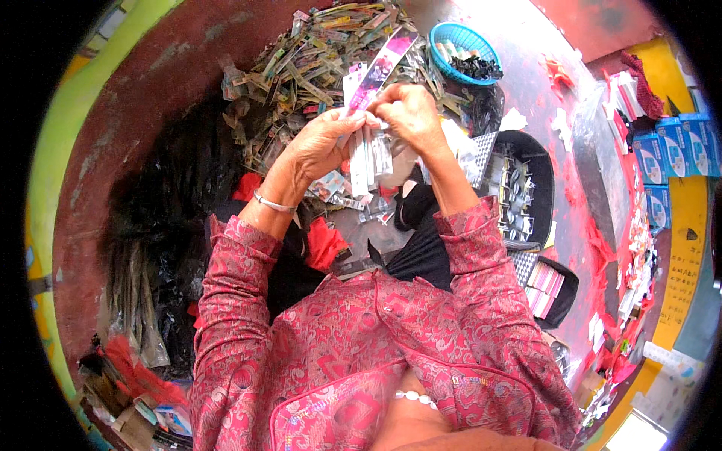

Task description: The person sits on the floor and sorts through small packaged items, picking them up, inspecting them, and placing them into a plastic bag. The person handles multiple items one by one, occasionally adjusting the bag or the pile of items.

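Note:
My left hand [320,146] is closed, thumb and fingers pinching a long, narrow pink and purple printed packet [385,66] that points up and to the right. My right hand [410,116] is beside it, with its fingertips bent together at the packet's lower end; what they pinch is too small to make out. Long white strips [362,167] hang just below both hands. A large heap of similar slim packets [316,56] lies on the floor beyond them.
A blue plastic basket [442,33] holds pale pieces and black bits. To the right, a black container [543,184] holds small metal-looking items, and a smaller one [569,297] has pink and white strips. Blue boxes [681,146] stand far right. Black plastic sheeting [169,188] lies left.

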`<state>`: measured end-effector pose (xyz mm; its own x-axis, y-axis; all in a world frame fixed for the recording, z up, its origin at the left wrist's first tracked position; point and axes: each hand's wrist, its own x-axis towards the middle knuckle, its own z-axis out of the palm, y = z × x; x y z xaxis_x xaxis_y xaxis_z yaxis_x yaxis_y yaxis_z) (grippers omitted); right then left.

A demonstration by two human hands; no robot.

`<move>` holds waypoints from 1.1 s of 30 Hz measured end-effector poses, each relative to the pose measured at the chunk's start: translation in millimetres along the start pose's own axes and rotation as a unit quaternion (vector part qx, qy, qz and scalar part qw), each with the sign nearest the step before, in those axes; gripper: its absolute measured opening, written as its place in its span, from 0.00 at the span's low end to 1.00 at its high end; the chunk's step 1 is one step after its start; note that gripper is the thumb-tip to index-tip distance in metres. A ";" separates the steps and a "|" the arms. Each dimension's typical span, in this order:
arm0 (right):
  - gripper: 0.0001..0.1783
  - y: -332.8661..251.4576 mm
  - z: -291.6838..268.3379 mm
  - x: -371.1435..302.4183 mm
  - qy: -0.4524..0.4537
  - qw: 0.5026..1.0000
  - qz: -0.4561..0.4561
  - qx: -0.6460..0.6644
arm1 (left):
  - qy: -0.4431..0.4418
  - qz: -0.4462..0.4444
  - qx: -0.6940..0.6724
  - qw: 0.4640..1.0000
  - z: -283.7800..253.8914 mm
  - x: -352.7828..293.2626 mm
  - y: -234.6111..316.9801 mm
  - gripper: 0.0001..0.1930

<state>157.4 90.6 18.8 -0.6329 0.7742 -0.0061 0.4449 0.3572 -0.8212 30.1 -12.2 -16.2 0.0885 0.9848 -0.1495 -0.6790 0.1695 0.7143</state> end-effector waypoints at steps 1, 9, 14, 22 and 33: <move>0.13 0.1 2.4 0.2 -0.005 0.999 -0.036 0.003 | -0.011 -0.016 -0.051 0.998 0.7 0.3 0.5 0.10; 0.15 9.7 -4.4 5.7 -0.161 0.975 0.015 0.150 | 0.047 -0.024 0.026 0.998 5.2 -3.6 7.6 0.10; 0.14 -4.8 -30.8 1.4 -0.024 0.983 0.047 0.176 | 0.068 -0.036 0.087 0.993 4.8 -6.2 10.4 0.11; 0.09 2.4 -34.9 7.6 0.075 0.893 0.047 0.442 | 0.030 -0.034 0.121 0.992 12.6 -2.5 3.1 0.14; 0.05 7.2 -40.9 8.4 0.008 0.906 0.093 0.413 | 0.017 -0.092 -0.060 0.994 -0.6 2.4 8.8 0.25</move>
<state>181.2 121.1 36.1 -0.5829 0.7911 -0.1855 -0.0875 -0.2881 -0.9536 23.9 -8.4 -10.7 0.1964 0.9354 -0.2940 -0.7360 0.3388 0.5861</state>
